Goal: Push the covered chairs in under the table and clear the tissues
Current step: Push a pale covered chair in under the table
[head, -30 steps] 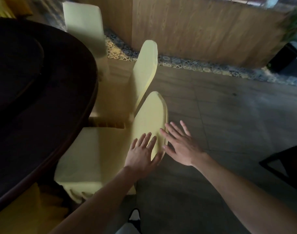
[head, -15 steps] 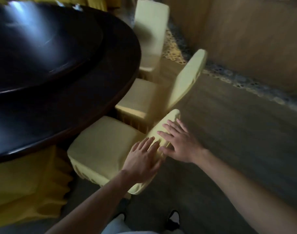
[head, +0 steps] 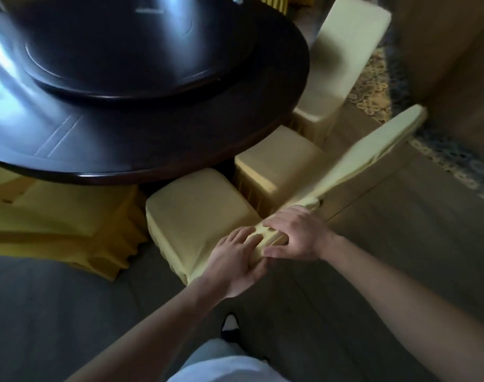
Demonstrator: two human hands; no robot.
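Both hands are on the top edge of the backrest of the nearest covered chair [head: 196, 205], a seat in a pale yellow fabric cover that stands at the near right of the round dark bench [head: 158, 128]. The left hand [head: 235, 263] lies over the near end of the backrest top, its fingers curled across the cloth and its thumb on the near side, so it grips the edge. The right hand [head: 296, 235] grips the same edge just to the right, fingers wrapped over the top towards the seat and thumb laid along the near side. The two hands sit close together, thumb almost touching thumb.

The front of this chair's seat reaches the bench rim; most of the seat is out in the open. A second covered chair [head: 276, 164] stands just beyond it to the right, its seat also at the rim and its backrest slanting up to the far right. A third covered chair [head: 342, 59] stands further off, beside the bench's far right edge.

A dark turntable [head: 136, 48] sits raised on the middle of the bench. Deeper yellow pleated cloth [head: 67, 216] hangs and bunches below the bench at the left. One shoe [head: 231, 328] shows on the grey floor [head: 56, 312] near the bottom.
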